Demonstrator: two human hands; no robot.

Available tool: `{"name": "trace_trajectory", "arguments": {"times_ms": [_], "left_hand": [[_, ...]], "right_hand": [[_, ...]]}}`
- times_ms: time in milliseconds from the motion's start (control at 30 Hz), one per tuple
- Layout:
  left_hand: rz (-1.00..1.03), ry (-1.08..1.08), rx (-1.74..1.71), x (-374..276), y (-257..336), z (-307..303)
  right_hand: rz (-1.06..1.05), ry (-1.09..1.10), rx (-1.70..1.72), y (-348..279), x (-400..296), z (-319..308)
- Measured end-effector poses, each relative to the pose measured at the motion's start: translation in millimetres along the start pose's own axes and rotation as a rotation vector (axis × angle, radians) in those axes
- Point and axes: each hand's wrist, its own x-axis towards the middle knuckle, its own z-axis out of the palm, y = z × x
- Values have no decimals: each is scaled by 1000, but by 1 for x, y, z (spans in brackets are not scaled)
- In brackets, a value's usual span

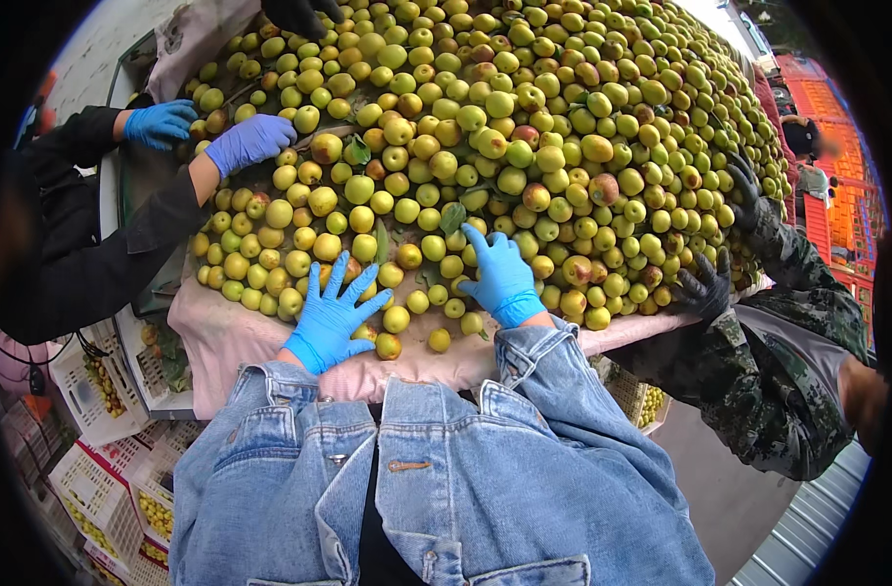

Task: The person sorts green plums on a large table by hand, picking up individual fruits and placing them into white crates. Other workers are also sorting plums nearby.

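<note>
A broad heap of small green-yellow fruit (446,157), some with reddish or brown patches, covers the table before me. The fruit looks like jujubes or small apples. My left hand (332,315), in a blue disposable glove, rests with spread fingers at the heap's near edge and grips nothing. My right hand (503,275), gloved the same way, reaches over the fruit with its index finger extended beside a green leaf (452,217). I see no fruit held in it. A few loose fruits, one of them a yellow fruit (439,340), lie between my hands on the pink cloth (416,370).
At left a person's gloved hands (249,143) work at the heap. A co-worker's dark-gloved hand (706,286) touches it at right, and another dark glove (301,15) shows at the top. White plastic crates (98,483) holding fruit stand at lower left; orange crates (826,102) rise beyond.
</note>
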Motion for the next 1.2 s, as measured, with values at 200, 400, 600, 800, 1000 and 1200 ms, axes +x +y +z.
{"name": "trace_trajectory", "arguments": {"times_ms": [200, 400, 600, 800, 1000, 1200], "left_hand": [[-65, 151, 147, -4, -48, 13], [-323, 346, 37, -17, -70, -3], [-140, 400, 22, 19, -19, -32], [-146, 28, 122, 28, -2, -26], [-253, 181, 193, 7, -36, -17], [-381, 412, 28, 15, -48, -12]], "right_hand": [[-263, -126, 190, -49, -5, 29], [-329, 352, 242, -43, 17, -22], [-225, 356, -41, -59, 70, -16], [-651, 233, -2, -69, 41, -14], [-523, 223, -164, -2, -25, 3], [-463, 90, -167, 0, -38, 24]]}}
